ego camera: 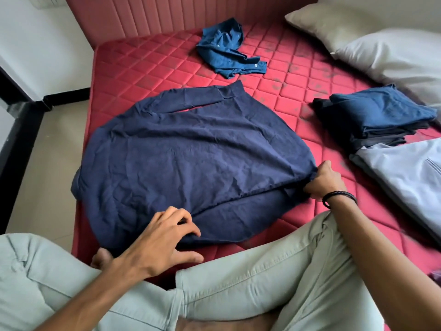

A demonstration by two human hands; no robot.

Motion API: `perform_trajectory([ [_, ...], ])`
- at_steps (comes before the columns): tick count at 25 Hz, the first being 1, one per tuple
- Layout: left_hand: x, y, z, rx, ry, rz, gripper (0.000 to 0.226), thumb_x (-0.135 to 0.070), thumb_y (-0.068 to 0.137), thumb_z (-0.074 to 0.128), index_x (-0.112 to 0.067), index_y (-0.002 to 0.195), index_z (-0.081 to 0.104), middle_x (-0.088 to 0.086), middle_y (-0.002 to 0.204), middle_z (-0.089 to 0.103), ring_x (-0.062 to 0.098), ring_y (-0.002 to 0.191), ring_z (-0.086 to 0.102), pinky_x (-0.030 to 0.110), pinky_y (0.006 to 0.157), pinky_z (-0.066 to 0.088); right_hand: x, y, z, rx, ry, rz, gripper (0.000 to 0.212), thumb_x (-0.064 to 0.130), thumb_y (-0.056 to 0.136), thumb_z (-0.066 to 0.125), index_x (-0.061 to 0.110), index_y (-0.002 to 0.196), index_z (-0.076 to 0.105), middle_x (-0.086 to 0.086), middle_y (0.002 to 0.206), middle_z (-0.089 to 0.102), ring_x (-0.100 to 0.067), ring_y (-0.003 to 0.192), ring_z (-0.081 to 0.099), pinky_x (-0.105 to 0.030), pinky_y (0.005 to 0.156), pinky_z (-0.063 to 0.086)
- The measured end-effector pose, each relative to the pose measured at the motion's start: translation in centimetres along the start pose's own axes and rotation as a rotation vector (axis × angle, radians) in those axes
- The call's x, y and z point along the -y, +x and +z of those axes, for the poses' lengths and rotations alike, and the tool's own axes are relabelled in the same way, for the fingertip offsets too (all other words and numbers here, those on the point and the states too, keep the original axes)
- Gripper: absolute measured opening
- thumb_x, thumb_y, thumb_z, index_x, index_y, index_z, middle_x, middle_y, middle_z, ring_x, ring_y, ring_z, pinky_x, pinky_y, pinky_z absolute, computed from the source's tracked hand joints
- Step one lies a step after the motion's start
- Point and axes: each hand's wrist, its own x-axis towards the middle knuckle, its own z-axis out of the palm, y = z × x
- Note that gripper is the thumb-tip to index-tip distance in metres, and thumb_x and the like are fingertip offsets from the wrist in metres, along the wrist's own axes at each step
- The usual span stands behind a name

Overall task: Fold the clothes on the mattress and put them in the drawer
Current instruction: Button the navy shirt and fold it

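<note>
A large navy shirt [191,158] lies spread flat on the red quilted mattress [148,68]. My right hand [325,181] grips the shirt's near right corner, fingers curled round the cloth. My left hand [164,240] rests on the shirt's near edge with fingers bent and spread, fingertips on the fabric. A crumpled teal-blue garment [226,48] lies at the far side of the mattress. A stack of folded dark clothes [374,118] sits to the right. A pale grey garment [410,177] lies beside that stack.
Two pillows [372,44] lie at the back right. A padded red headboard [167,13] runs along the far edge. Tiled floor [52,163] shows left of the mattress. My legs in pale green trousers [250,283] fill the foreground. No drawer is in view.
</note>
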Motion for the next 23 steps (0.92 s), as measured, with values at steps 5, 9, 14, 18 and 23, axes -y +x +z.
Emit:
perform_trajectory([
  [5, 1.8, -1.0, -2.9, 0.074, -0.187, 0.035, 0.017, -0.042, 0.086, 0.070, -0.039, 0.102, 0.067, -0.019, 0.115, 0.052, 0.001, 0.111, 0.050, 0.026, 0.101, 0.041, -0.5, -5.3, -9.1, -0.034, -0.127, -0.293, 0.058, 0.028, 0.063, 0.090, 0.024, 0.107, 0.053, -0.015, 0.098, 0.066, -0.037, 0.092, 0.065, -0.048, 0.084, 0.054],
  [9, 2.8, -1.4, -6.8, 0.407, -0.389, -0.017, 0.021, -0.017, 0.085, 0.067, -0.038, 0.091, 0.067, -0.012, 0.109, 0.064, 0.008, 0.105, 0.064, 0.028, 0.097, 0.048, -0.2, -12.5, -15.7, 0.280, -0.407, -0.474, 0.041, 0.068, 0.055, 0.087, 0.048, 0.085, 0.069, 0.013, 0.068, 0.071, -0.006, 0.059, 0.064, -0.029, 0.061, 0.052],
  [14, 1.9, -1.3, -3.9, 0.058, -0.478, -0.207, 0.037, -0.010, 0.086, 0.063, -0.037, 0.111, 0.069, -0.009, 0.110, 0.067, 0.009, 0.091, 0.070, 0.029, 0.086, 0.057, 3.8, -15.7, -7.1, 0.247, -0.404, -0.875, 0.082, 0.084, 0.064, 0.064, 0.039, 0.132, 0.059, 0.003, 0.115, 0.062, -0.024, 0.109, 0.061, -0.040, 0.097, 0.048],
  [18, 1.0, -1.6, -0.7, -0.068, -0.242, -0.372, 0.069, -0.077, 0.076, 0.062, -0.044, 0.136, 0.055, -0.014, 0.102, 0.059, 0.006, 0.081, 0.065, 0.031, 0.083, 0.056, 8.9, -12.5, 3.6, 0.238, -0.375, -0.886, 0.057, 0.034, 0.086, 0.071, 0.029, 0.138, 0.050, -0.003, 0.126, 0.057, -0.029, 0.121, 0.056, -0.047, 0.097, 0.051],
  [23, 0.3, -0.2, 1.0, 0.116, -0.063, -0.324, 0.069, -0.027, 0.084, 0.071, -0.041, 0.146, 0.045, -0.016, 0.087, 0.062, 0.011, 0.093, 0.065, 0.028, 0.089, 0.051, 7.8, -5.5, 5.1, 0.102, -0.524, -0.799, 0.031, 0.012, 0.086, 0.055, 0.024, 0.114, 0.058, -0.001, 0.113, 0.056, -0.030, 0.111, 0.058, -0.040, 0.076, 0.051],
])
